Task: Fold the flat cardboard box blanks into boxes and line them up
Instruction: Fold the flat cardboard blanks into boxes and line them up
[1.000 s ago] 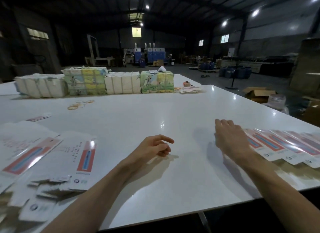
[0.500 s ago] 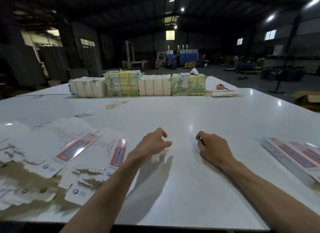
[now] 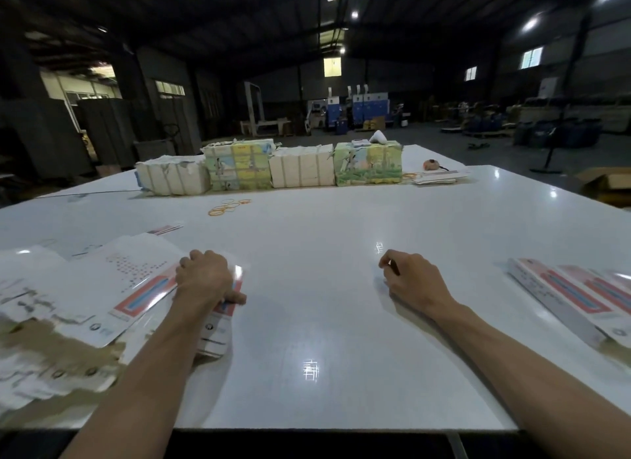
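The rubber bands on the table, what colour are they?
The rubber bands are yellow-orange, seen in the head view.

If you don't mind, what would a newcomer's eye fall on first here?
The glossy white table fills the view, with a spread of flat white-and-red cardboard blanks at its left, where the left hand grips one. The right hand rests curled on bare tabletop, and four wrapped bundles line the far side.

1. A glossy white table (image 3: 324, 287).
2. Flat box blanks (image 3: 102, 287) piled at its near left.
3. Long red-and-white boxes (image 3: 563, 294) side by side at the right edge.
4. Four bundled stacks (image 3: 302, 166) in a row across the far side.
5. Rubber bands (image 3: 227, 207) just before them.
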Demonstrator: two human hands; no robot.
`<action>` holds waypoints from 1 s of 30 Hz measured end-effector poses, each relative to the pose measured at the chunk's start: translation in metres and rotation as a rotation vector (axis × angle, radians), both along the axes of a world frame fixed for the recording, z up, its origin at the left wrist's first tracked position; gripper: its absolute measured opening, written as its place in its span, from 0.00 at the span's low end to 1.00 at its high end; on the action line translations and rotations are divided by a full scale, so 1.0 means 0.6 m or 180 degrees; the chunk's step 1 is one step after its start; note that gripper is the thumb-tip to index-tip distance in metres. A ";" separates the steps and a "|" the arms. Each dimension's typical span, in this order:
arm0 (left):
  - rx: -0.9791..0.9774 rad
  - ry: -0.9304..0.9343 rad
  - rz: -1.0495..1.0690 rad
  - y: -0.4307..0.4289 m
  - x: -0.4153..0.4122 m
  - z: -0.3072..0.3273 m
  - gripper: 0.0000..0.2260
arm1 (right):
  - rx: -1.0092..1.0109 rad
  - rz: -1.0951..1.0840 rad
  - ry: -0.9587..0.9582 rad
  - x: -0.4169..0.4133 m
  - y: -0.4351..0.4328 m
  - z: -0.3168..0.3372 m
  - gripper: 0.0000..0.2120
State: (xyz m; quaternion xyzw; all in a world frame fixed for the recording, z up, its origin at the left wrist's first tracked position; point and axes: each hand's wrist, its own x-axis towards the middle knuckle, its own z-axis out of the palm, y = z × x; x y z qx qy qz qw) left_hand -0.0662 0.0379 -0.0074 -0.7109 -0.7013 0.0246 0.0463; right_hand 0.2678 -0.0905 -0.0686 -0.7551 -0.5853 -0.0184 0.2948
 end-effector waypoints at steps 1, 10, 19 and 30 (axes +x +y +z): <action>-0.0021 -0.0078 0.0023 0.004 -0.003 0.001 0.48 | 0.0001 0.0010 0.0019 0.000 -0.001 0.000 0.11; -0.0184 -0.0900 0.0068 0.013 -0.022 0.011 0.44 | 0.0003 0.0083 0.0055 0.001 0.003 -0.002 0.10; -0.0915 -0.2833 -0.1535 -0.013 0.071 0.052 0.16 | 0.0149 0.0229 0.0090 0.002 0.010 -0.005 0.09; -0.2980 -0.5183 -0.2042 -0.056 0.231 -0.102 0.26 | 0.1709 0.0393 0.0195 -0.002 0.015 0.011 0.13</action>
